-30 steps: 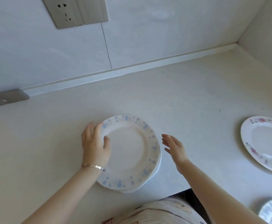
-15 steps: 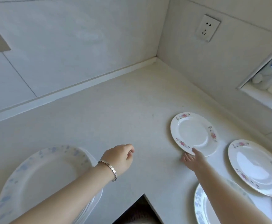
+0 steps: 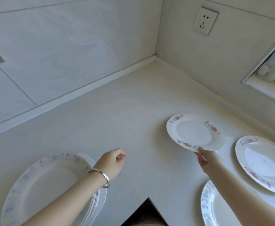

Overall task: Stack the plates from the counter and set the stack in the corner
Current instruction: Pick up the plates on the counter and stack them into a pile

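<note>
— Where were the hands?

— The right hand (image 3: pixel 204 159) sat at about four o'clock in the head view, pinching the near rim of a pink-flowered plate (image 3: pixel 194 132). The fingers closed on that edge, and the plate looked tipped, its near side raised off the counter (image 3: pixel 117 115). Whether the far rim touched the surface, I could not tell.

— And the left?

— The left hand (image 3: pixel 111 163) hovered over bare counter near six o'clock, fingers loosely curled, thumb close to the fingertips, grasping nothing. A metal bracelet (image 3: pixel 101 176) circled its wrist.

— Where were the other plates?

— A stack of blue-flowered plates (image 3: pixel 40 185) lay at eight o'clock, partly under the left forearm; several rims showed along its right edge. A second pink-flowered plate (image 3: pixel 264 163) rested flat at three o'clock, just beside the held one but apart from it. Another blue-patterned plate (image 3: pixel 212 207) lay at five o'clock, crossed by the right forearm.

— And the corner?

— The corner (image 3: pixel 155 57) where the two walls met stood at one o'clock, well apart from every plate. A white socket (image 3: pixel 205 21) was on the right wall above it. At two o'clock a window ledge (image 3: pixel 267 90) held a pale bottle (image 3: pixel 274 66) with a blue label, too blurred to read.
</note>
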A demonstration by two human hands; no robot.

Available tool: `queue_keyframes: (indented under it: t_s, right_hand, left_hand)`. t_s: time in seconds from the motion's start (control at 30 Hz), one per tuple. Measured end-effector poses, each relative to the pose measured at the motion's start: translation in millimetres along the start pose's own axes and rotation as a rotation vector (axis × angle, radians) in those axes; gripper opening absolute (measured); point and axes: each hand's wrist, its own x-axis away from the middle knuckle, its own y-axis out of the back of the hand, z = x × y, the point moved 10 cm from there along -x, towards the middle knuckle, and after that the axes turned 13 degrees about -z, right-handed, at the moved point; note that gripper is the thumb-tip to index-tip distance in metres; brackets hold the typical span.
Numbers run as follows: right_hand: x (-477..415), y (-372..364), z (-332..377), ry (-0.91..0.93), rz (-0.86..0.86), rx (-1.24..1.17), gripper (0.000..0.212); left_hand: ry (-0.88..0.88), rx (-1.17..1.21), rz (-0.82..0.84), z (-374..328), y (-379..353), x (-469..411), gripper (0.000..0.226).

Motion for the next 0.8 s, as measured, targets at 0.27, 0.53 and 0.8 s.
queue_keyframes:
  t_s: [0.27,0.53,0.8]
  right_hand:
    - [129,-48,-42,0.112,0.543,0.459,0.021]
    - [230,-114,-130,0.401,0.887,0.975,0.041]
    - [267,-126,-223,0.588,1.022,1.346,0.07]
  left_hand:
    - [0.324,0.672,-0.186,18,49,9,0.031]
    - [0.335,0.028,-0.517,133,158,55,0.04]
    - [0.546,-0.201,-0.285,237,182,100,0.046]
